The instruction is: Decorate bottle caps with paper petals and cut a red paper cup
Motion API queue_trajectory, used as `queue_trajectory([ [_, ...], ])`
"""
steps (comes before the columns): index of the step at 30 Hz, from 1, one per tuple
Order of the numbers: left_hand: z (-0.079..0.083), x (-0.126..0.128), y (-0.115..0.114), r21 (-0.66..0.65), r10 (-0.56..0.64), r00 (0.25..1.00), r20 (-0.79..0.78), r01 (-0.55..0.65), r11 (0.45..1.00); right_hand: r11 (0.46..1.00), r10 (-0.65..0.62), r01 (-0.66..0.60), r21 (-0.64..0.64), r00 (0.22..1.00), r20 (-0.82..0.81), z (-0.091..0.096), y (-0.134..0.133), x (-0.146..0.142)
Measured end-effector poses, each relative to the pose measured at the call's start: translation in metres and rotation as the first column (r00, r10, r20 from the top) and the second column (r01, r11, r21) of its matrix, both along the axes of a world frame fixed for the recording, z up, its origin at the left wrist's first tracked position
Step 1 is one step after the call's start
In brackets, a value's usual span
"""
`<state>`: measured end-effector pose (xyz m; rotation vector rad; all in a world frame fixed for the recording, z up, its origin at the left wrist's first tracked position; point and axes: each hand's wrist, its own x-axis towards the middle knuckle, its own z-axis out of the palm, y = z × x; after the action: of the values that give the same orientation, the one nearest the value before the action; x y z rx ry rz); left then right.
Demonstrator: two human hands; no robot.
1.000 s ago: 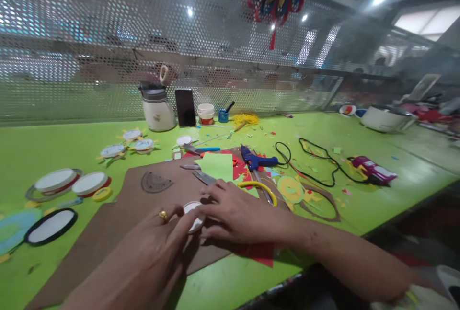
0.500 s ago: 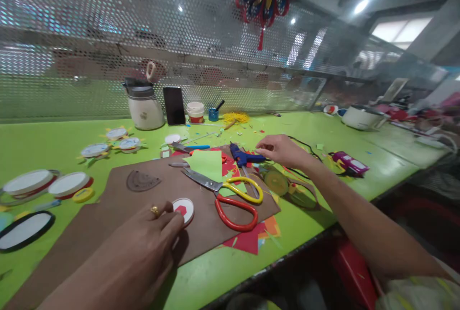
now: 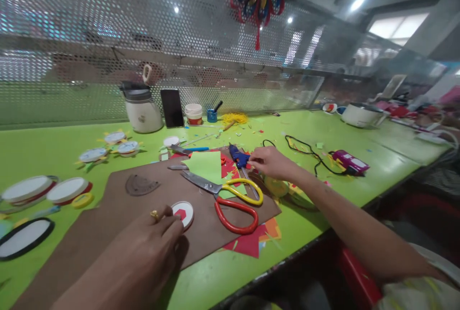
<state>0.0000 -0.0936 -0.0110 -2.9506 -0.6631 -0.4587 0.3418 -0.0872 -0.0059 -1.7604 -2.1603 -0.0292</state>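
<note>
My left hand (image 3: 151,240), with a gold ring, rests on a brown sheet (image 3: 118,214); its fingertips press the edge of a small white disc with a red shape (image 3: 184,212). My right hand (image 3: 269,162) is stretched forward and closed around the handle of a blue glue gun (image 3: 237,155). Between the hands lie scissors with yellow and red handles (image 3: 230,200) on a green paper (image 3: 206,166) and red paper scraps (image 3: 247,243).
On the green table (image 3: 323,195): white round lids (image 3: 46,189) at left, a black-rimmed oval (image 3: 23,237), a kettle (image 3: 141,108), a phone (image 3: 172,108), cups, a black cable (image 3: 305,149), a pink-white object (image 3: 349,161). A perforated screen stands behind. The table edge runs near right.
My right hand left the white disc, reached to the glue gun and closed on its handle, uncovering the scissors. My left hand stayed on the disc.
</note>
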Motion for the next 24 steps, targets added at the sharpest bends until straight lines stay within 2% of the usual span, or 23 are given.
queue_trajectory([
  [4, 0.006, 0.004, -0.010, 0.031, 0.076, 0.994, -0.083, -0.073, 0.997, 1.000, 0.003, -0.003, 0.025, 1.000, 0.000, 0.003, 0.002, -0.002],
  [6, 0.007, 0.005, -0.014, 0.068, 0.081, 0.990, -0.119, -0.073, 0.995, 1.000, -0.003, 0.002, 0.024, 1.000, 0.024, 0.007, 0.011, -0.004],
  [9, 0.007, 0.005, -0.017, 0.110, 0.103, 0.986, -0.127, -0.090, 0.990, 1.000, -0.004, 0.005, -0.003, 0.997, 0.080, 0.017, 0.041, -0.011],
  [13, 0.005, 0.005, -0.019, 0.112, 0.090, 0.987, -0.136, -0.075, 0.991, 0.996, 0.016, -0.002, -0.094, 0.989, 0.144, 0.029, 0.100, -0.032],
  [17, -0.001, 0.003, -0.018, 0.095, 0.078, 0.995, -0.057, -0.072, 0.993, 0.984, 0.051, -0.019, -0.178, 0.983, 0.176, 0.029, 0.149, -0.059],
  [20, -0.006, 0.000, -0.017, 0.085, 0.081, 0.997, -0.006, -0.080, 0.993, 0.974, 0.087, -0.045, -0.220, 0.979, 0.185, 0.022, 0.166, -0.076],
  [24, -0.008, -0.002, -0.016, 0.084, 0.076, 0.996, -0.041, -0.072, 0.994, 0.973, 0.103, -0.063, -0.220, 0.979, 0.174, 0.017, 0.170, -0.083],
])
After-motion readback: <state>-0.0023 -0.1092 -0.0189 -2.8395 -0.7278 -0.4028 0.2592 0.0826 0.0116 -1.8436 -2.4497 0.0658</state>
